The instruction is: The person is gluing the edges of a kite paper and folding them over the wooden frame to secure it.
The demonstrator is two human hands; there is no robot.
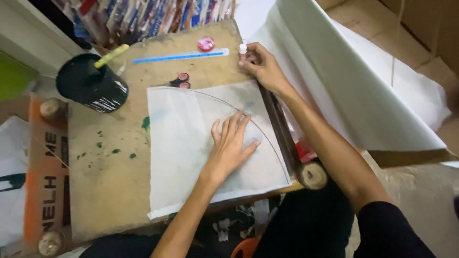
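Note:
A white sheet of paper (181, 148) with a drawn curved line lies on a worn wooden board (105, 167). My left hand (232, 143) presses flat on the sheet, fingers spread. My right hand (263, 67) is at the board's far right corner, closed on a small stick with a white cap (243, 49). A dark strip (279, 126) runs along the sheet's right edge.
A black tin (92, 83) with a yellow-handled brush stands at the board's far left. A blue ruler (180, 56), a red round lid (206, 44) and red-handled scissors (180, 80) lie at the far edge. A large white paper roll (354, 81) lies to the right.

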